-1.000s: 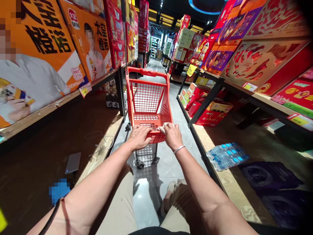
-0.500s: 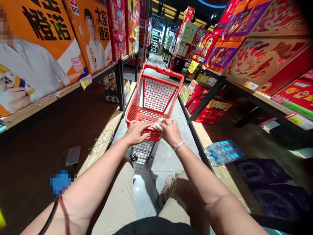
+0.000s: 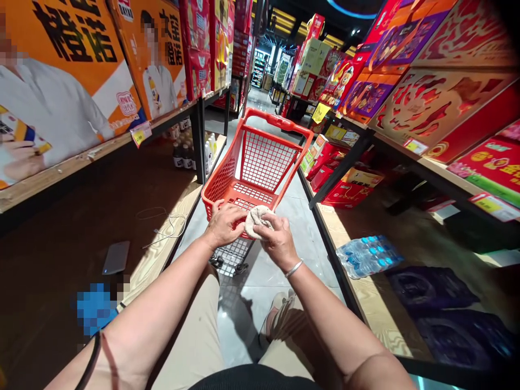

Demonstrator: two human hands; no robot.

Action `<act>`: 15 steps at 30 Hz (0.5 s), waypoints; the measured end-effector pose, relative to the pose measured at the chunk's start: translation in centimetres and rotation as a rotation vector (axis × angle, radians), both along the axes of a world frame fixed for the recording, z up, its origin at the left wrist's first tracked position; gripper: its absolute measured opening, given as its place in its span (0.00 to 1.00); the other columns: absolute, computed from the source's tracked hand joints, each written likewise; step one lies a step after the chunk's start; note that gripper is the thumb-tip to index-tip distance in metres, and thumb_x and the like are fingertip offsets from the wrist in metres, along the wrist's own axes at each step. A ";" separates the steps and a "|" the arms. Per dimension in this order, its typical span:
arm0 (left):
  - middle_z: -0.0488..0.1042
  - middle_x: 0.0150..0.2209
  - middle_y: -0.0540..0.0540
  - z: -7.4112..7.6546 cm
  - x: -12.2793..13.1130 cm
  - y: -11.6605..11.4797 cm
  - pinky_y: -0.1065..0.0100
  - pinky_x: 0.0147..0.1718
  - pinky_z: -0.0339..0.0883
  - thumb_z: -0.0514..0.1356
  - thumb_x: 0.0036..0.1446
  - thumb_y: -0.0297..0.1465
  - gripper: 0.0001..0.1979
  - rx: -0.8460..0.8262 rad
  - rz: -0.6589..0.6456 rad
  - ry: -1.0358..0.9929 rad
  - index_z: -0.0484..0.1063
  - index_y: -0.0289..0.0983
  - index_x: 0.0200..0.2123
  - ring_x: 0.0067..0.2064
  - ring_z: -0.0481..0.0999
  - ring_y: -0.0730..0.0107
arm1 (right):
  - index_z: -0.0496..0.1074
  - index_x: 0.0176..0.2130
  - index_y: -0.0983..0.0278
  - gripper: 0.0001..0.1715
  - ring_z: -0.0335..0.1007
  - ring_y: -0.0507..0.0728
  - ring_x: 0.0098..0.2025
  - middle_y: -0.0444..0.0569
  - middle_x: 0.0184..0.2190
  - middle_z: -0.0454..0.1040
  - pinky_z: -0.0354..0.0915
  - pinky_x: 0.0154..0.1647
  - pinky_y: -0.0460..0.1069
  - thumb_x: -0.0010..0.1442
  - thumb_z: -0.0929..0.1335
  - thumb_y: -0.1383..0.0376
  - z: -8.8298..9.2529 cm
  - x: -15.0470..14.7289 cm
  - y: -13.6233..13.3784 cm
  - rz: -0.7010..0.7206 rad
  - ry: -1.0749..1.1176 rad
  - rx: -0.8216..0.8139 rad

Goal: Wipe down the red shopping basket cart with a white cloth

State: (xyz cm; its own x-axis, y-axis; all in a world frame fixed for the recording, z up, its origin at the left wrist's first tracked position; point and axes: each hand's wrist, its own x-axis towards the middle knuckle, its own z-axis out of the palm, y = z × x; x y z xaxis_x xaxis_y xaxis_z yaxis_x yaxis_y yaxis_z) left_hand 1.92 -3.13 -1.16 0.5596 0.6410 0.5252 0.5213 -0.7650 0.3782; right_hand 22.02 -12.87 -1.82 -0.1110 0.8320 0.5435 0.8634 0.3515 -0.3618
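Observation:
A red plastic shopping cart (image 3: 266,157) stands in the aisle in front of me, its near end close to my knees. At its near rim, my left hand (image 3: 226,223) is closed over the edge, fingers on top and thumb on my side. My right hand (image 3: 279,238) pinches a wadded off-white cloth (image 3: 257,219) at the near right corner of the rim. The cloth sits right beside my left fingertips and covers part of the rim. Nothing lies in the visible part of the basket.
Shelves line both sides, with orange cartons (image 3: 73,81) at left and red gift boxes (image 3: 447,103) at right. Low on the right lies a pack of water bottles (image 3: 369,255). A grey power bank (image 3: 116,257) and a white cable (image 3: 173,225) rest on the left lower shelf.
My right hand has drawn the cloth back toward me and slightly left, showing more of it. The cart has turned a little, its far end shifting right. My left hand stays on the rim.

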 end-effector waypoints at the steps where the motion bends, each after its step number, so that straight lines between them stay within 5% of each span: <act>1: 0.83 0.46 0.49 0.0 0.0 -0.2 0.45 0.64 0.44 0.57 0.59 0.34 0.14 -0.007 -0.001 -0.018 0.78 0.46 0.45 0.52 0.75 0.58 | 0.84 0.43 0.51 0.12 0.66 0.62 0.52 0.46 0.55 0.74 0.65 0.56 0.61 0.61 0.71 0.63 0.3 0.9 0.8 0.016 -0.002 0.005; 4: 0.83 0.44 0.50 0.0 0.0 -0.5 0.45 0.65 0.43 0.58 0.59 0.37 0.12 -0.058 -0.003 -0.047 0.79 0.46 0.44 0.51 0.76 0.58 | 0.84 0.41 0.56 0.12 0.66 0.63 0.54 0.49 0.57 0.74 0.62 0.59 0.61 0.55 0.75 0.62 1.6 4.2 4.5 -0.002 0.005 0.012; 9: 0.84 0.43 0.49 0.3 -0.1 -0.3 0.44 0.64 0.44 0.59 0.59 0.39 0.12 -0.094 0.012 -0.044 0.79 0.44 0.41 0.51 0.77 0.58 | 0.82 0.47 0.64 0.18 0.65 0.62 0.56 0.56 0.61 0.68 0.61 0.60 0.59 0.57 0.71 0.68 2.6 7.3 9.3 -0.237 0.104 0.028; 15: 0.83 0.47 0.48 0.4 -0.2 -0.9 0.44 0.63 0.48 0.60 0.60 0.39 0.16 -0.028 -0.013 0.014 0.77 0.47 0.50 0.51 0.76 0.56 | 0.81 0.49 0.55 0.22 0.66 0.62 0.59 0.51 0.62 0.67 0.69 0.57 0.58 0.58 0.68 0.72 -0.1 2.3 3.3 -0.059 0.081 0.024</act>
State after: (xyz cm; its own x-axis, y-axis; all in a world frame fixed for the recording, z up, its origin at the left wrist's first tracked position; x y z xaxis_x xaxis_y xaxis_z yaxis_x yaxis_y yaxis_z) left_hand 1.75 -4.01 -0.80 0.5756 0.6478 0.4991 0.5167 -0.7612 0.3921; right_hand 24.35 -9.61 -1.91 -0.0171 0.8227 0.5683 0.8509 0.3105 -0.4238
